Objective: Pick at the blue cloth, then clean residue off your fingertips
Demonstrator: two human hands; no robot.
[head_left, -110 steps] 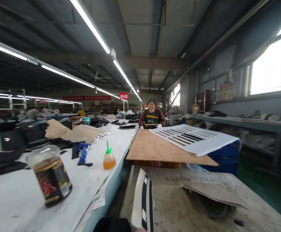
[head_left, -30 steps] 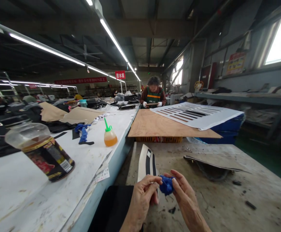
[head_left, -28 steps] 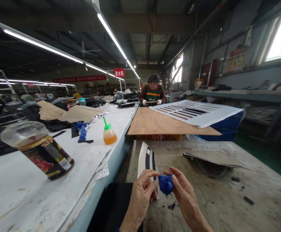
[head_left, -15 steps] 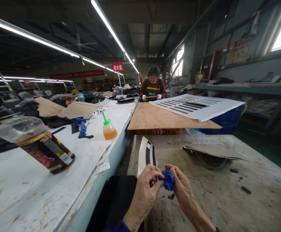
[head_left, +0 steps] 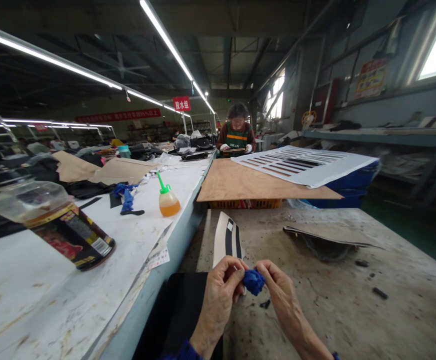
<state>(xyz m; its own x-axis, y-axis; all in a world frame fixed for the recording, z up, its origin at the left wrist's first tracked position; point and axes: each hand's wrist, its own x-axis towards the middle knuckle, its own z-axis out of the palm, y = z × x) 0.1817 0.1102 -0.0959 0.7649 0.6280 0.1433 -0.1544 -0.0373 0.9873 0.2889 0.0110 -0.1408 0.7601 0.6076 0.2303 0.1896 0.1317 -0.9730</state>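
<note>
A crumpled blue cloth [head_left: 253,282] is pinched between my two hands, low in the middle of the view. My left hand [head_left: 222,286] grips its left side with thumb and fingertips. On the other side, my right hand [head_left: 278,287] closes thumb and fingers on its right edge. Just behind my left hand, a cream panel with black stripes [head_left: 221,237] lies on the worn grey table [head_left: 326,310]; its lower end is partly hidden by that hand. A flat dark-edged piece [head_left: 326,240] rests farther right on the same table.
Left, a white-topped bench [head_left: 45,300] carries a cut plastic bottle [head_left: 71,230], a green-tipped squeeze bottle [head_left: 169,200] and blue rags [head_left: 127,197]. Ahead lies a wooden board [head_left: 255,182] with a slotted white sheet [head_left: 308,165]. A co-worker [head_left: 236,132] in white gloves is beyond.
The blue cloth has shifted slightly left and turned between my hands. My right hand has moved a little and regripped at its edge; my left hand stays close to where it was.
</note>
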